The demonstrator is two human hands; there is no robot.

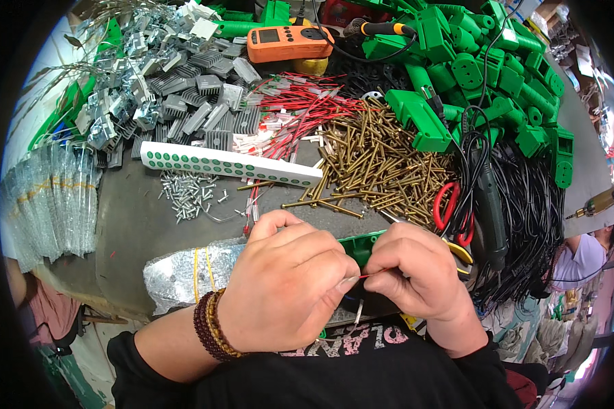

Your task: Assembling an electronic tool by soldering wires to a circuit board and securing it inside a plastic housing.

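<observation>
A thin red wire [375, 273] runs between my two hands at the near edge of the table. My left hand [286, 279], with a beaded bracelet [213, 326] on its wrist, is closed in a pinch at one end of the wire. The fingertips of my right hand [416, 269] are pressed together on its other end. Behind and between the hands shows part of a green plastic housing [360, 245]; the hands hide the rest. A small white piece [359, 312] on a wire hangs below my fingers.
Brass-coloured pins [382, 153], red-wired parts [297, 102], small screws [187, 194] and grey finned heat sinks [208, 85] lie beyond my hands. Green housings [467, 71] and black cables [525, 211] crowd the right, near red-handled scissors [445, 204]. A sticker strip [232, 165] and orange meter [290, 43] lie farther back.
</observation>
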